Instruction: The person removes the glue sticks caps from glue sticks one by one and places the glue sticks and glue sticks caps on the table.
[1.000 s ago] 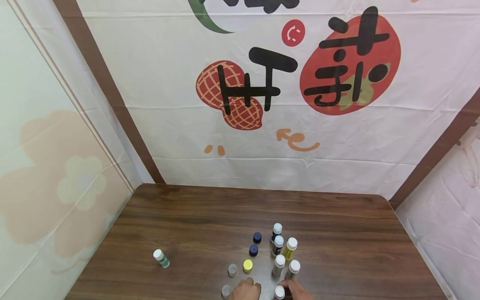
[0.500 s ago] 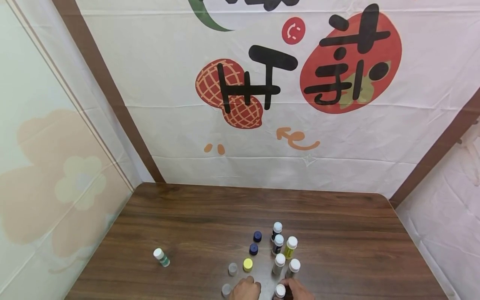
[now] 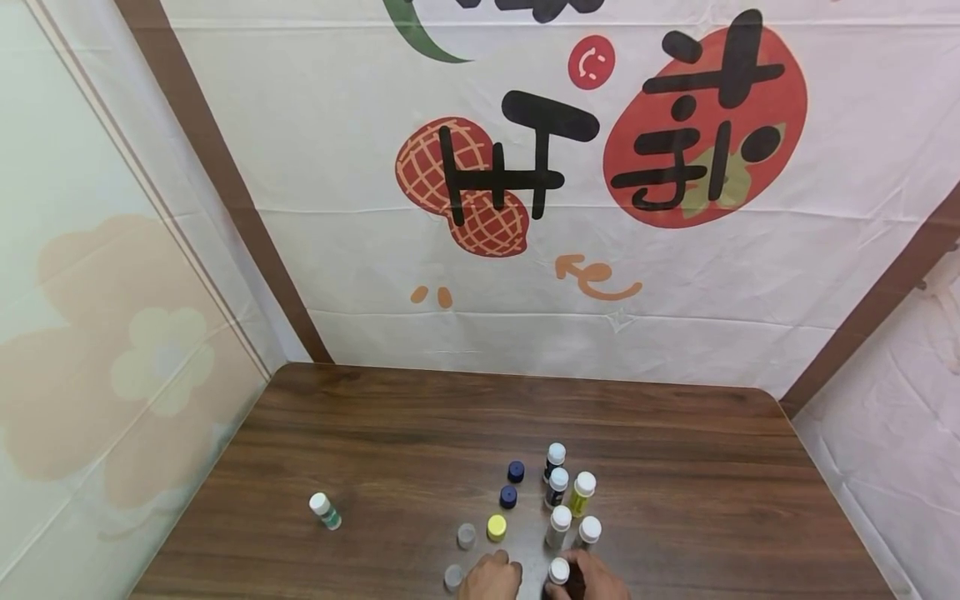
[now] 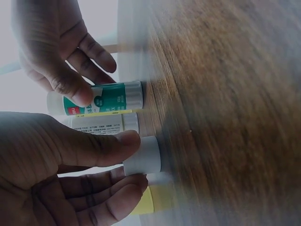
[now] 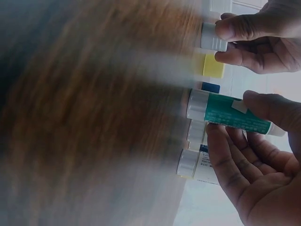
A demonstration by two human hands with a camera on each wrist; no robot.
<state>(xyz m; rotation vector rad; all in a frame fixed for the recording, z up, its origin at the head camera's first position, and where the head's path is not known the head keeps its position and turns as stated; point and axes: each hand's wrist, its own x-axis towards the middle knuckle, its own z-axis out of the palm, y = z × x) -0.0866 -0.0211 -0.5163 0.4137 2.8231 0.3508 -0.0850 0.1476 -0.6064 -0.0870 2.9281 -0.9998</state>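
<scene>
My left hand (image 3: 491,577) pinches a pale grey cap (image 4: 143,156) between thumb and fingers, down at the tabletop; in the head view the hand hides this cap. To its right, my right hand (image 3: 597,577) grips a green glue stick (image 5: 230,110) that stands upright, its thumb on one side and fingers on the other. Only the stick's white top (image 3: 558,571) shows from above. Just beyond the right hand stand two pale glue sticks (image 3: 558,527), a yellow one (image 3: 582,493) and two dark-labelled ones (image 3: 557,487).
Loose caps lie left of the sticks: two navy caps (image 3: 508,497), a yellow cap (image 3: 497,527) and two grey caps (image 3: 467,536). Another green glue stick (image 3: 326,511) is off to the left on the wooden table (image 3: 420,433). A printed cloth (image 3: 360,275) hangs behind.
The green glue stick in my right hand has shifted slightly forward, toward the standing sticks. My left hand stays nearly still. The head view has moved a little.
</scene>
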